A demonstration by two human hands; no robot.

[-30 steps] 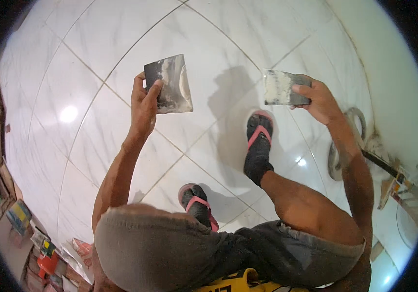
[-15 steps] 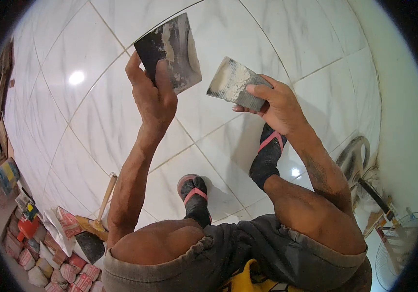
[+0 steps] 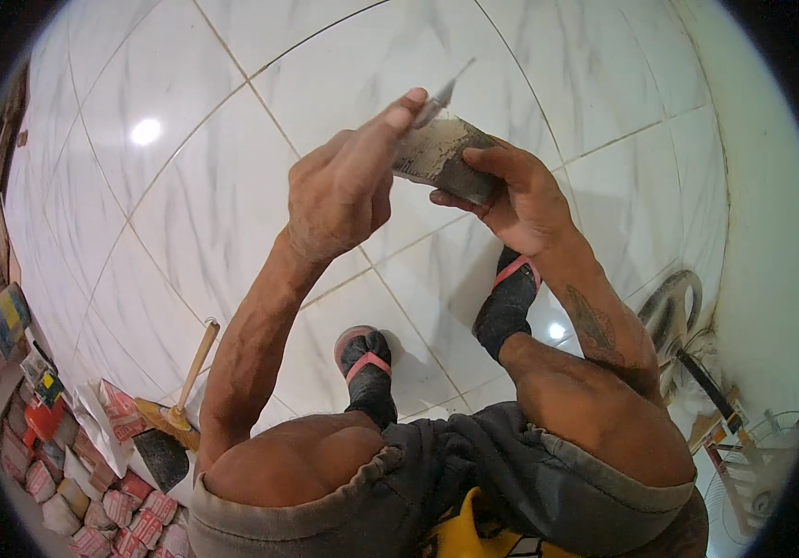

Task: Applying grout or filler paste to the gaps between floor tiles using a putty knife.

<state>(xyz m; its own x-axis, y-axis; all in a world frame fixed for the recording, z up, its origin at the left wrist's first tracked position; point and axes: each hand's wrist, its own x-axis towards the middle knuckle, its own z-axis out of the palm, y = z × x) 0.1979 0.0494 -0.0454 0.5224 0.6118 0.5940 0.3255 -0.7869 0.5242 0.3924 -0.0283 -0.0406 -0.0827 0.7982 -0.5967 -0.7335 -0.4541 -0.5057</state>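
My left hand [image 3: 339, 191] grips a thin, flat, dark rubber-like spreader [image 3: 439, 100], now seen nearly edge-on. My right hand [image 3: 528, 200] pinches a grey rectangular block or pad [image 3: 441, 153] by its right side, thumb on top and fingers beneath. Pale, crumbly paste coats part of the block's upper face. The spreader is right above the far left part of the block; whether the two touch cannot be made out. Both hands are held above the tiled floor [image 3: 223, 223], in front of my feet.
At lower left stand a tool with a wooden handle [image 3: 198, 367], a dark scoop-like piece [image 3: 162, 458] and many small red-and-white packets [image 3: 120, 507]. A coiled hose [image 3: 688, 298] lies right, by the pale wall [image 3: 762, 242]. Something yellow [image 3: 465, 530] is between my legs.
My left hand has swung right and turned the spreader from face-up to edge-on, bringing it to the block. My right hand stays nearly in place, its block slightly tilted.
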